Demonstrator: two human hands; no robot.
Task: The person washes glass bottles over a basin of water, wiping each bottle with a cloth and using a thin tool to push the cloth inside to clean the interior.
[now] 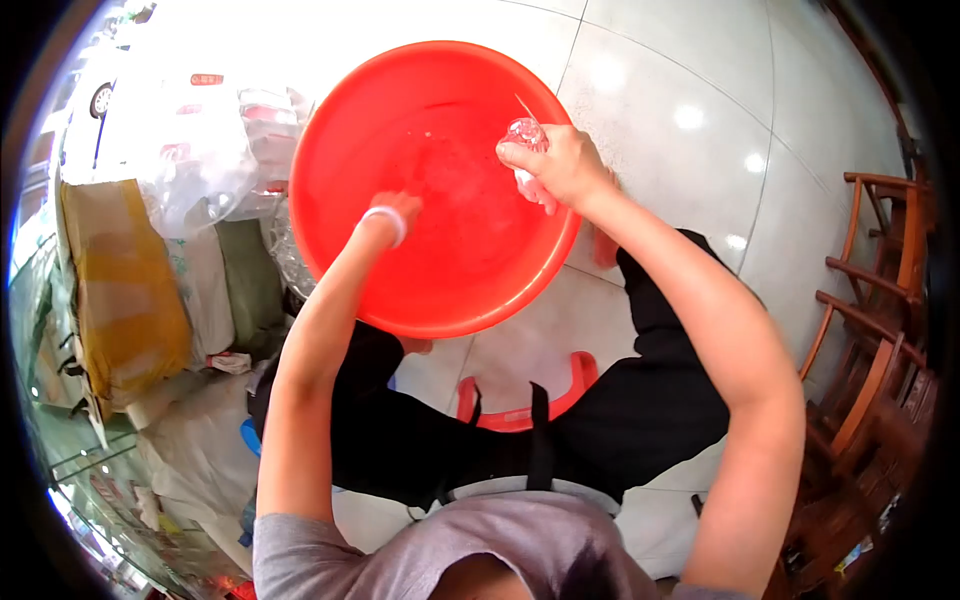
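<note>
A large round red basin (338, 110) stands on the floor in front of me, and what looks like water covers its bottom. My left hand (402, 208), with a pale band at the wrist, reaches down into the left-middle of the basin. Its fingers are blurred and partly hidden there. Over the basin's right side, my right hand (562, 165) is closed around a small clear, glass-like object (526, 132). Its exact kind is hard to make out. A thin pale sliver shows just above it. A few small specks lie in the basin.
Clear plastic bags (205, 160) and a yellow-brown taped carton (125, 290) crowd the left side. A red plastic stool (582, 375) shows between my legs. Dark wooden furniture (865, 320) stands at the right, on a pale tiled floor (680, 120).
</note>
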